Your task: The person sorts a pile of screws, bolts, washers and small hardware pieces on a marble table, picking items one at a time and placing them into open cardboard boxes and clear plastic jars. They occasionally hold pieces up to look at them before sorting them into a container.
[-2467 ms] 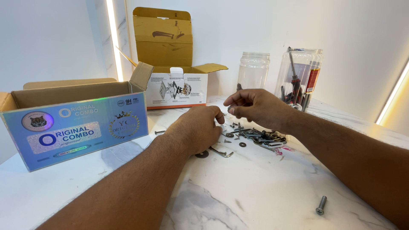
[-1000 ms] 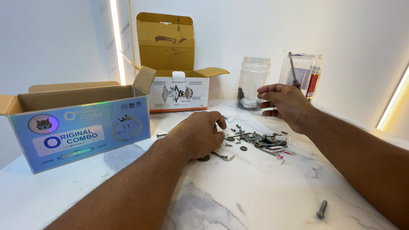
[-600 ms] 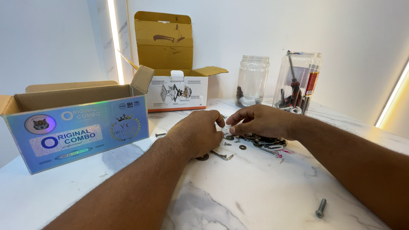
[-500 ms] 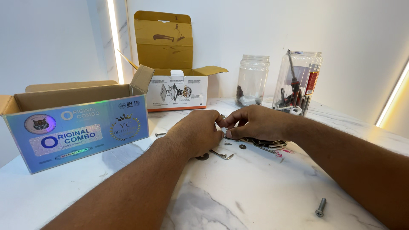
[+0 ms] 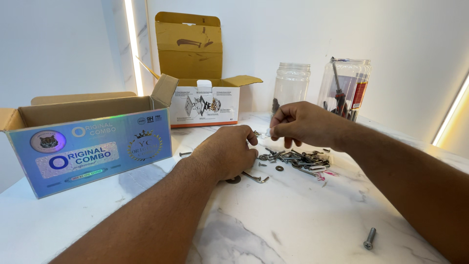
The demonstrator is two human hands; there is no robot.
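White walls and a strip of warm light frame a marble-patterned table (image 5: pixel 293 225) scattered with hardware. From where I stand, the step in hand looks like sorting: the right hand (image 5: pixel 303 124) is lifted just above the pile of screws and washers (image 5: pixel 298 160), thumb and forefinger pinched on a small pale piece (image 5: pixel 268 132) too tiny to identify. The left hand (image 5: pixel 227 152) rests loosely curled on the table, touching nothing I can make out, just beside the pile, with a bent hook (image 5: pixel 255 178) near it. Behind stand a clear jar (image 5: pixel 290 85) and a tool-filled container (image 5: pixel 345 88); I would judge the pinched piece calls for a steady carry. One stray screw (image 5: pixel 370 238) lies well apart.
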